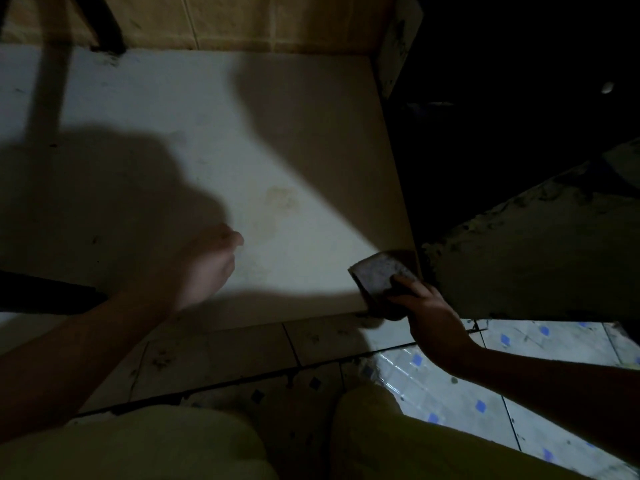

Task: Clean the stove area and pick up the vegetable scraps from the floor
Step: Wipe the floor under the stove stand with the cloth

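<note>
A low white tiled platform (214,126) fills the upper left of the view, with a faint yellowish stain (277,202) near its middle. My left hand (204,268) hovers over its front part, fingers curled in, and nothing shows in it. My right hand (429,313) grips a dark scrubbing sponge (379,271) at the platform's front right corner. No vegetable scraps show in this dim view.
A dark stove leg or stand (107,26) rests at the platform's back left against tan wall tiles (263,19). A rough grey concrete slab (540,258) lies to the right. Floor tiles with blue squares (485,393) lie below. My knees in yellowish trousers (391,441) fill the bottom.
</note>
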{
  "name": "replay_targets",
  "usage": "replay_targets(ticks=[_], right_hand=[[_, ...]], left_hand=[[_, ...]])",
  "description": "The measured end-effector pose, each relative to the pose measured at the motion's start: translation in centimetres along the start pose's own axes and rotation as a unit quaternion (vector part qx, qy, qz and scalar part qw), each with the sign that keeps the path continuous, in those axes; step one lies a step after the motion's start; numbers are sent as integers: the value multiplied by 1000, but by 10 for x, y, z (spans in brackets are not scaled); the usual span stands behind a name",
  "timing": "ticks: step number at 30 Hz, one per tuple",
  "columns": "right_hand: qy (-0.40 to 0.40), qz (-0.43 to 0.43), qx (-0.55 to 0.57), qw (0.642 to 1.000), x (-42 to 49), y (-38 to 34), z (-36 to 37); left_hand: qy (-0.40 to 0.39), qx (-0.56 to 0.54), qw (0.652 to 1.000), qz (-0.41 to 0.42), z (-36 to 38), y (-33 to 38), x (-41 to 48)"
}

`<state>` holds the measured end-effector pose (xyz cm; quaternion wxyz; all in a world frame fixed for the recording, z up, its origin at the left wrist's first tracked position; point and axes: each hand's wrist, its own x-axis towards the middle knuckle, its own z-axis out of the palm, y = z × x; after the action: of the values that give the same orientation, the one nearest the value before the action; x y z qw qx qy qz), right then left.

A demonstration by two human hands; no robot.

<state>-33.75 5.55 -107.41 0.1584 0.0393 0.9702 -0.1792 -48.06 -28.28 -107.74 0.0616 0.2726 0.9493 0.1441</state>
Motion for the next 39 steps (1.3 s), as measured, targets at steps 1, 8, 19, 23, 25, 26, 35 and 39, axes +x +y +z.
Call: replay_targets(ticks=[1,8,19,23,25,26,35,39], right_hand=[[13,5,13,1000,1,-3,1],[27,45,48,997,14,-32,12],[3,-164,-24,986,35,-76,23],[20,-160,-21,987,38,-77,24],[27,-151,-8,988,39,-73,20],[33,-145,-2,989,39,-70,18],[60,109,48,991,88,-42,-5],[63,134,29,989,93,-60,5]], left_hand=[[2,-2,1000,0,1,-1,0],[22,0,999,-29,11,-11,-1],[28,-17,999,-10,12,-16,0],[33,-33,998,-42,15,-25,-4],[33,-28,998,-36,13,-28,-5],[32,-26,999,-33,12,-29,-6],[47,-28,996,-70,0,-24,-8],[43,-31,997,-56,-8,-28,-8]])
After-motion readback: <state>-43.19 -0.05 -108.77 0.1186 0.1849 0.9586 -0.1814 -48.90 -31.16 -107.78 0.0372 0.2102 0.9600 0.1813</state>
